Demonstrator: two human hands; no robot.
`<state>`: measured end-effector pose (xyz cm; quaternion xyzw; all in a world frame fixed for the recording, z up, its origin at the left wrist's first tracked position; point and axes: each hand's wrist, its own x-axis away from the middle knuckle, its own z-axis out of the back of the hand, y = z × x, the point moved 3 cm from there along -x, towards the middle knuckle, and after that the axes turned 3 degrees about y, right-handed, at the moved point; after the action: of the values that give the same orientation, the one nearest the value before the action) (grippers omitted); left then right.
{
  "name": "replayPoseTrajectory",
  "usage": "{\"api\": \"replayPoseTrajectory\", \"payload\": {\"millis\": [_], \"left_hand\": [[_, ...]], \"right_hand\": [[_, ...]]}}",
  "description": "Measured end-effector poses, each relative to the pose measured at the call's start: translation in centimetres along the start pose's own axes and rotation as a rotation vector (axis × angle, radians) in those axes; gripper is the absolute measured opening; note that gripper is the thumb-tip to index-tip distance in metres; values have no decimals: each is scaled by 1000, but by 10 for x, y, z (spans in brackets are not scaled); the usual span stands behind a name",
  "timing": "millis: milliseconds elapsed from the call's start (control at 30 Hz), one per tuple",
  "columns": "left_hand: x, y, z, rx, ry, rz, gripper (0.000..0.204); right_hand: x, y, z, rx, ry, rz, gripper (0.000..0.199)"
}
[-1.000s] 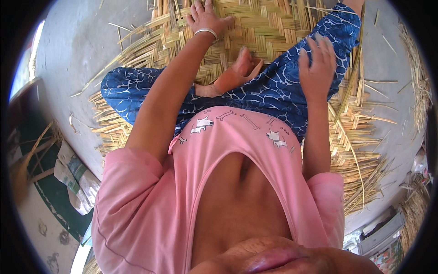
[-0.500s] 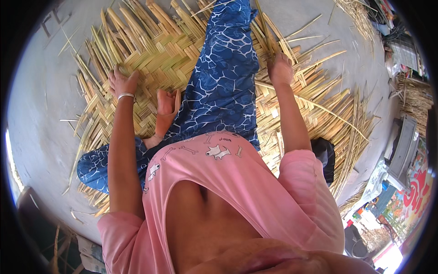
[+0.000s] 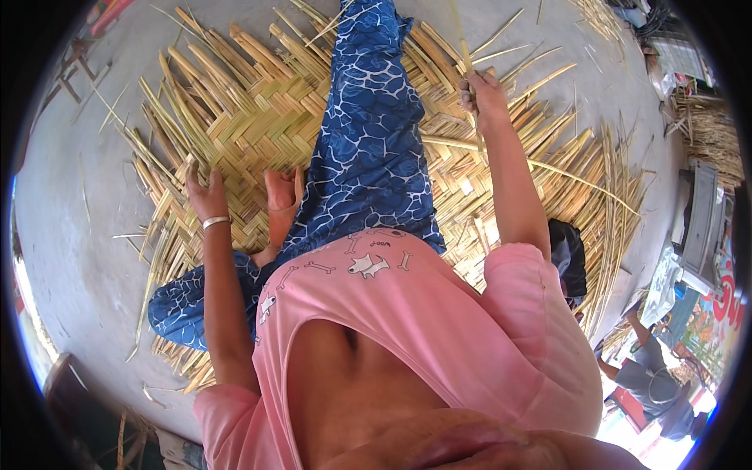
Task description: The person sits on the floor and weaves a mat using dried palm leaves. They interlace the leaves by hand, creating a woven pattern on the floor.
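A woven mat of split yellow-green reeds (image 3: 254,129) lies on the floor, its long loose ends fanning out around it. My left hand (image 3: 207,196) rests at the mat's left side, fingers apart and touching the strips there. My right hand (image 3: 487,100), on the far right side, is closed around a long thin reed strip (image 3: 465,47). This strip stands out beyond the hand and also shows below it, over the mat. My leg in blue patterned cloth (image 3: 374,133) lies across the mat's middle, and my bare foot (image 3: 282,200) rests on the weave.
Loose reed ends (image 3: 607,204) spread to the right over the grey floor (image 3: 86,258). A black cloth or bag (image 3: 567,258) sits near my right elbow. At the right edge are a reed pile (image 3: 709,137), a grey box-like object (image 3: 699,215) and another person (image 3: 654,380).
My right hand has come up off the mat with the reed strip in it. My left hand stays at the left side, slightly nearer. Another person has appeared at the lower right.
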<state>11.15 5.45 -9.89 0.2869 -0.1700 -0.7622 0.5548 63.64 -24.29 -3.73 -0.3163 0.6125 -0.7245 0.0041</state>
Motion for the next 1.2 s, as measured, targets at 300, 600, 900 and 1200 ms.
{"api": "replayPoseTrajectory", "payload": {"millis": [300,600,900,1200], "left_hand": [[-2,224,9,940,-537,204,54],[-4,191,10,1136,-483,455,33],[15,167,25,988,-399,628,32],[19,148,31,1370,-432,638,28]], "right_hand": [[143,-18,-111,-266,-798,-311,16],[185,22,-170,-34,-968,-356,21],[185,42,-188,451,-732,277,28],[189,43,-192,-15,-1040,-431,25]]}}
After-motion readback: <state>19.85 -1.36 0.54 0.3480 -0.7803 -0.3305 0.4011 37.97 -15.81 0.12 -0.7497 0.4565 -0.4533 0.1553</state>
